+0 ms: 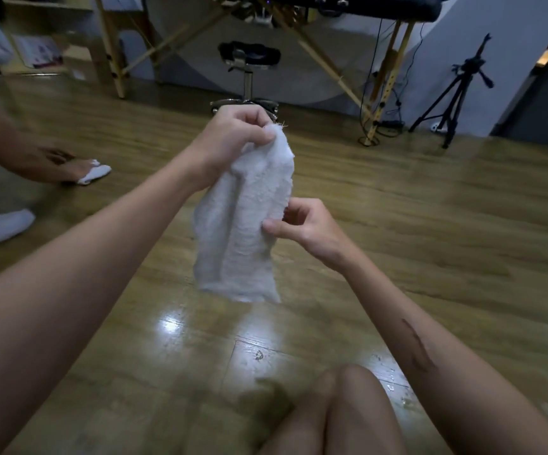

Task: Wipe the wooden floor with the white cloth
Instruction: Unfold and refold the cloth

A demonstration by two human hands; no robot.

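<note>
Wooden floor (pixel 397 224) glossy, wet glare patch near bottom edge. Folding table (pixel 298 27), stool (pixel 248 60), tripod (pixel 456 90) along far wall. White cloth (pixel 239 224) hangs above floor centre: left hand (pixel 233 139) pinches top corner, right hand (pixel 302 224) pinches side edge. No legible writing.

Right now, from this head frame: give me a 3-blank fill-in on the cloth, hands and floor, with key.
1. The left hand pinches the white cloth at its ____ corner.
2. The right hand pinches the cloth's ____ edge.
3. The cloth hangs in the air, so it is ____ the wooden floor, not lying on it.

Missing words: top; right; above
</note>
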